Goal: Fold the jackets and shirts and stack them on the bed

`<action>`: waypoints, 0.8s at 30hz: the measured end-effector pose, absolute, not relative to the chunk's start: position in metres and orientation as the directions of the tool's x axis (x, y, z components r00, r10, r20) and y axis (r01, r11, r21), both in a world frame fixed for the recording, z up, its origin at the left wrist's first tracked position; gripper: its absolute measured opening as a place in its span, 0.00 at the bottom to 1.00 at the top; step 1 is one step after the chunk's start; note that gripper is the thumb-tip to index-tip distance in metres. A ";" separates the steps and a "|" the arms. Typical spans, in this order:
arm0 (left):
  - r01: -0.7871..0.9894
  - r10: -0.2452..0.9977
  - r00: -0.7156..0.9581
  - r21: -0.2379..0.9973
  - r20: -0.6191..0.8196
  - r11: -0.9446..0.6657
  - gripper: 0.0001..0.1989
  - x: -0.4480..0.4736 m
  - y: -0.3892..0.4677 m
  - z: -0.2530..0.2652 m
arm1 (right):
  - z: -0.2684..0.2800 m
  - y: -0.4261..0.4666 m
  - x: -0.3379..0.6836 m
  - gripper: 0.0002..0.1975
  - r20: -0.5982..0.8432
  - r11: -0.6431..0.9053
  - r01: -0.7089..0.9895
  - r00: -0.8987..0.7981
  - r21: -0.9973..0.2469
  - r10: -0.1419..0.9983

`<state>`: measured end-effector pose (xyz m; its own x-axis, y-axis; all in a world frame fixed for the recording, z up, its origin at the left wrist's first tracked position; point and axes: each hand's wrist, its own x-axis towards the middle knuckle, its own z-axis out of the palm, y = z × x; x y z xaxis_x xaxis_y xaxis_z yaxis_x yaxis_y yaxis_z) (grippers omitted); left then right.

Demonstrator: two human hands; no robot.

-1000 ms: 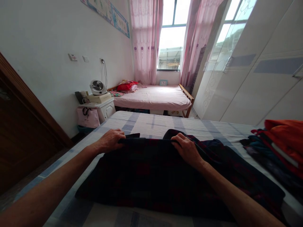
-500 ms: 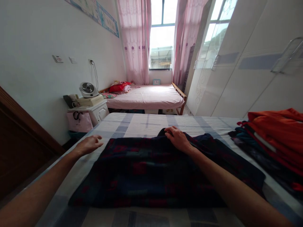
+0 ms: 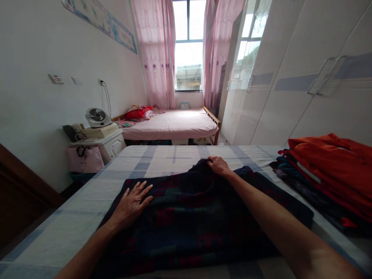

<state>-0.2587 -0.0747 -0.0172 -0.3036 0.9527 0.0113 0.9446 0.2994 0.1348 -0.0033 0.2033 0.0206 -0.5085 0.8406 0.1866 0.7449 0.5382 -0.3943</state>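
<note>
A dark plaid garment in navy, green and red lies spread on the bed in front of me, its exact kind unclear. Flat on its left part rests my left hand, fingers spread. At the far edge, near what looks like the collar, my right hand is closed on the cloth, lifting it into a small ridge. The fingertips of that hand are partly hidden behind the fabric.
Folded clothes in a stack, an orange one on top, sit on the bed at the right. Beyond are a smaller pink-sheeted bed, a nightstand with a fan, and a white wardrobe along the right.
My left hand has come down from above the bed's left side onto the garment. My right hand now pulls the far edge up slightly. The view has turned a little to the right.
</note>
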 end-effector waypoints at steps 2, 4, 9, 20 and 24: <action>0.945 0.952 -0.307 0.122 0.010 0.304 0.28 -0.259 -0.075 -0.018 | 0.035 0.205 0.011 0.15 0.266 0.503 0.752 -0.427 -0.426 0.864; 0.945 0.950 -0.312 0.106 0.009 0.310 0.28 -0.258 -0.076 -0.016 | 0.055 0.202 0.029 0.18 0.359 0.493 0.725 -0.350 -0.481 0.865; 0.942 0.943 -0.330 0.074 0.037 0.327 0.27 -0.255 -0.075 -0.015 | 0.093 0.146 0.087 0.13 0.599 0.637 0.475 -0.254 -0.607 0.760; 0.969 0.972 -0.235 0.071 -0.017 0.236 0.25 -0.271 -0.072 -0.018 | 0.061 0.048 0.175 0.19 0.144 0.703 0.384 -0.812 -0.599 0.566; 0.948 0.957 -0.284 0.167 0.057 0.271 0.27 -0.281 -0.057 -0.007 | 0.042 0.129 0.176 0.24 0.391 0.753 0.563 -0.644 -0.340 0.658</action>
